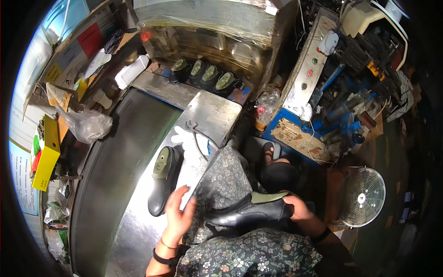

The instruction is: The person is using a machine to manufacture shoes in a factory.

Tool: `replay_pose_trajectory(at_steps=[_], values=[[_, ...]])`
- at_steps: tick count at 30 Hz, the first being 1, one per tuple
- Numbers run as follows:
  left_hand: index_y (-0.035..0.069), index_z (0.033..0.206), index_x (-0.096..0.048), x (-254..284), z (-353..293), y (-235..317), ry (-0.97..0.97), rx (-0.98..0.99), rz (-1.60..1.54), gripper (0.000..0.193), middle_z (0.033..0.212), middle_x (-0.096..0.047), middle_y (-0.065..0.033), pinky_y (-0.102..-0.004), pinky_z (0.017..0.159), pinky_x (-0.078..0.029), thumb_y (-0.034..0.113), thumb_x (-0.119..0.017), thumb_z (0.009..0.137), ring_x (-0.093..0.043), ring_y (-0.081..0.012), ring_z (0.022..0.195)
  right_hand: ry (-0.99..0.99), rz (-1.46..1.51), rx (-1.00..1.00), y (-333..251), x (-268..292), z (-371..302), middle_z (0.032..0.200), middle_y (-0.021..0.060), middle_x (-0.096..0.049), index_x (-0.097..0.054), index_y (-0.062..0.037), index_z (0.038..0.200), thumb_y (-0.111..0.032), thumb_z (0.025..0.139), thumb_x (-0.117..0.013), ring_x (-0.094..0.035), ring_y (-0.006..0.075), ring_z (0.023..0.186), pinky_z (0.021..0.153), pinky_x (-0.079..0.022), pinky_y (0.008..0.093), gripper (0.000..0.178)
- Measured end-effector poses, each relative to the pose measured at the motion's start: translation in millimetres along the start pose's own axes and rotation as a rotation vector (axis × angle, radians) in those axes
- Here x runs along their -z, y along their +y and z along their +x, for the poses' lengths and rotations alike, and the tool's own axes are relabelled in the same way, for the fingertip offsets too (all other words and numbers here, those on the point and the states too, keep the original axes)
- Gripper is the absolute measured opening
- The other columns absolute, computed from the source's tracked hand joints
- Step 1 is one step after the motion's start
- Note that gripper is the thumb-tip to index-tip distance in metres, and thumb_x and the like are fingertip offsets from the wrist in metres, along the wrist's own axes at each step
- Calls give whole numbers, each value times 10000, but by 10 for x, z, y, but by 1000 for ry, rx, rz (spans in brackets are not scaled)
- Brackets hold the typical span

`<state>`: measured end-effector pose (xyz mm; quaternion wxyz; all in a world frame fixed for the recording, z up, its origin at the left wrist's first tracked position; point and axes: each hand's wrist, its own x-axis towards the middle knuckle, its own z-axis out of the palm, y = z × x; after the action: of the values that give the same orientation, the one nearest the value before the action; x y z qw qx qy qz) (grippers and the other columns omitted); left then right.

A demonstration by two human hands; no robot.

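Observation:
My right hand (pixel 299 208) grips a black shoe (pixel 244 213) by its heel end, with the toe pointing left over my lap. An olive-green lining or insole piece (pixel 269 197) shows at its opening. My left hand (pixel 179 213) is raised over the edge of the metal bench (pixel 131 231), fingers apart and holding nothing. Just beyond it a second black shoe (pixel 159 196) lies on the bench, its opening showing the same olive green. Farther along the bench are pincers (pixel 199 141) with long handles, partly over a white cloth or glove (pixel 183 140).
Several black shoes (pixel 210 78) stand in a row at the back. A dark conveyor belt (pixel 115 134) curves along the bench's left. At right are a machine with a button panel (pixel 308 64) and a round fan (pixel 361 197). A patterned apron (pixel 251 251) covers my lap.

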<state>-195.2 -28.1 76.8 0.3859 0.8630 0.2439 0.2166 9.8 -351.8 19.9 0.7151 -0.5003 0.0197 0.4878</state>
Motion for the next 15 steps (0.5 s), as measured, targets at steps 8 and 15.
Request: replay_pose_trajectory(at_steps=[8,15], values=[[-56,1234,-555,558,57,-1011,154,136,461,497,1194,-601,-283,-444,944,-480,236,-703,859,-594,-429,1094,237,-55,646,-946,-724,1514,1220,175,-626,-518,14,1306,-326,886,-622,-638,323,1063,880,-532,427,550],[-94,1385,-354,397,54,-1287,-66,203,377,906,1274,-530,-301,-451,999,-443,404,-786,762,-541,-443,1177,655,-1228,518,-1252,-1226,3901,1417,334,-420,-307,85,1445,-512,798,-711,-495,466,1249,1042,-427,446,969]])
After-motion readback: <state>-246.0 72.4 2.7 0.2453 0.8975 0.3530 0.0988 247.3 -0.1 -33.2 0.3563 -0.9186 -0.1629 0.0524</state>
